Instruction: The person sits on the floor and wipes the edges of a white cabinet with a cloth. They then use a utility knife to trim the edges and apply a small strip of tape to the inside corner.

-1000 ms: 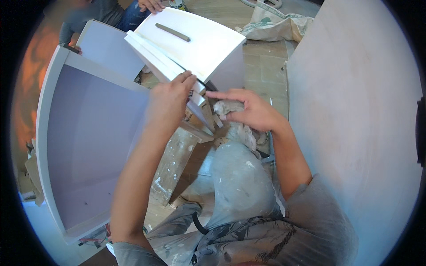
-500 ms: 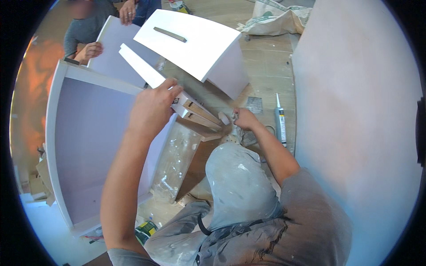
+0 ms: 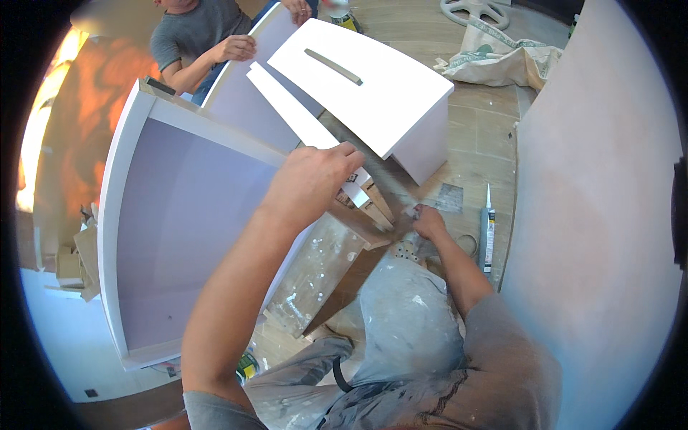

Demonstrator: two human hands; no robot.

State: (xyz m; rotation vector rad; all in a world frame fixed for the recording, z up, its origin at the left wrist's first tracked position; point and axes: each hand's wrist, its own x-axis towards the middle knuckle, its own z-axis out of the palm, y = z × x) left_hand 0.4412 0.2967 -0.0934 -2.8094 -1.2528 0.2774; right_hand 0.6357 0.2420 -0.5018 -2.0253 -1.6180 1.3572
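While the left hand grips white boards, right hand curled, nearby.

Small print on a grey nozzle-tipped cartridge, green printing on a whitish sack, no wording clearly readable

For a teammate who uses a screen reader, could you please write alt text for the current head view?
A person's left hand grips white boards near one end; the right hand, its hold unclear, is to their right. Beyond are a white box-like piece topped by a grey strip, and a co-worker holding a pale panel.
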